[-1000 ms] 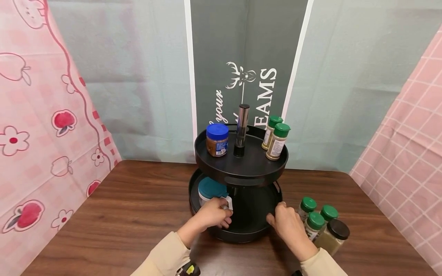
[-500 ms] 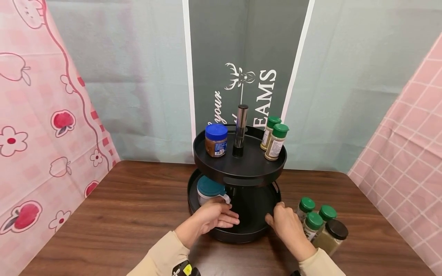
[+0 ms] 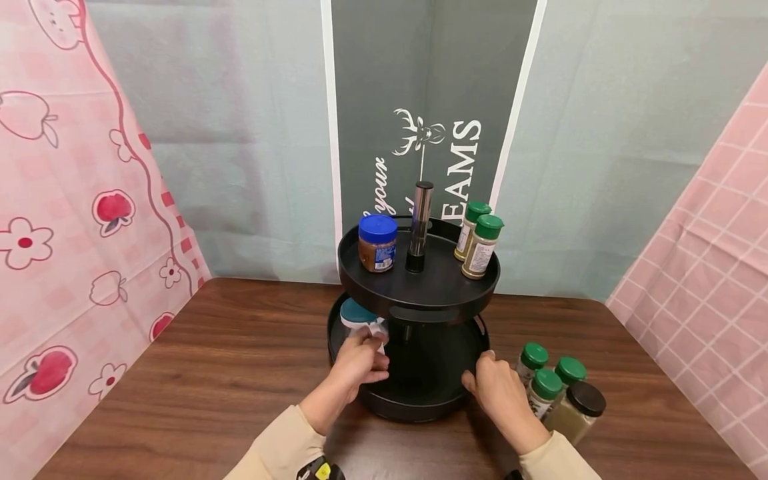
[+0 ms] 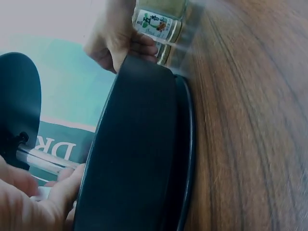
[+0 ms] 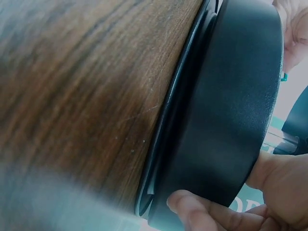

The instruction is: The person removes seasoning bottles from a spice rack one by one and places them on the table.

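Observation:
A two-tier black rotating tray stands on the wooden table. On the left of its lower tier [image 3: 414, 408] is a canister with a teal lid [image 3: 357, 311] and a white handle, partly under the upper tier. My left hand [image 3: 360, 363] pinches that handle, other fingers reaching over the tier floor; in the left wrist view the front wall [image 4: 132, 144] hides part of this grip. My right hand [image 3: 499, 390] grips the lower tier's right rim, thumb inside and fingers along the outer wall [image 5: 226, 106] in the right wrist view.
A blue-lidded jar [image 3: 377, 244] and two green-capped spice bottles [image 3: 481, 250] stand on the upper tier [image 3: 420, 293] around a metal post [image 3: 421, 217]. Right of my right hand, several green-capped bottles [image 3: 544, 390] and a black-capped jar [image 3: 576, 413] stand close together on the table.
The canister has shifted left and back on the lower tier, its handle turning, and my left hand has moved left with it. My right hand stays on the rim.

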The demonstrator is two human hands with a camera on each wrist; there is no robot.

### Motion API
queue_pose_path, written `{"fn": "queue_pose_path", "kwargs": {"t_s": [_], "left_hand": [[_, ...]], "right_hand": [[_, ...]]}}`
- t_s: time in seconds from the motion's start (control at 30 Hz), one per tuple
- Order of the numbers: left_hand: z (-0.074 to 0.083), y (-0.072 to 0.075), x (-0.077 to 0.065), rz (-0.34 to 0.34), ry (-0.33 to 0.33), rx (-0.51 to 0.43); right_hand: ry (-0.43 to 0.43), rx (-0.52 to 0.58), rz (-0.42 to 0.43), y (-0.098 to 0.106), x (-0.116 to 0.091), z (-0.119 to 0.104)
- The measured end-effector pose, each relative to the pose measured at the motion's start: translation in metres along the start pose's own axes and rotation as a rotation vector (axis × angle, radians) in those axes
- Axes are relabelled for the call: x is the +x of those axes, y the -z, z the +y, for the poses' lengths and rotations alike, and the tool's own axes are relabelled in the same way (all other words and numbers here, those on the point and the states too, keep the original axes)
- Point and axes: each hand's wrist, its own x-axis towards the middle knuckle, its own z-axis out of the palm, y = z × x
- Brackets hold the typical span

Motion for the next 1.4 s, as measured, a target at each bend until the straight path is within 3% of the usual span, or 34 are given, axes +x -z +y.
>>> {"fn": "queue_pose_path", "kwargs": {"t_s": [0.2,0.4,0.53,0.7,0.93,1.07,1.2,1.4], "left_hand": [[0.003,0.004,0.003,0.142,-0.079,-0.024],[0.006,0.008,0.004,0.166,-0.077,-0.006],[0.011,0.009,0.001,0.130,-0.029,0.047],[0.009,0.010,-0.001,0.073,-0.022,-0.012],[0.004,0.012,-0.004,0.135,-0.071,-0.056],[0.005,0.014,-0.006,0.206,-0.110,-0.043],[0.008,0.019,-0.008,0.269,-0.156,0.016],[0.005,0.032,-0.012,0.301,-0.196,0.116]], "right_hand": [[0.009,-0.007,0.004,0.000,0.000,0.000],[0.010,-0.013,0.008,0.000,0.000,0.000],[0.016,-0.022,0.024,0.000,-0.001,0.000],[0.009,-0.017,0.009,0.001,-0.002,0.000],[0.013,0.006,-0.004,0.001,-0.001,-0.001],[0.015,0.012,-0.008,0.002,-0.001,-0.001],[0.019,0.021,-0.003,0.001,-0.002,0.000],[0.031,0.036,0.028,-0.001,-0.003,-0.001]]}}
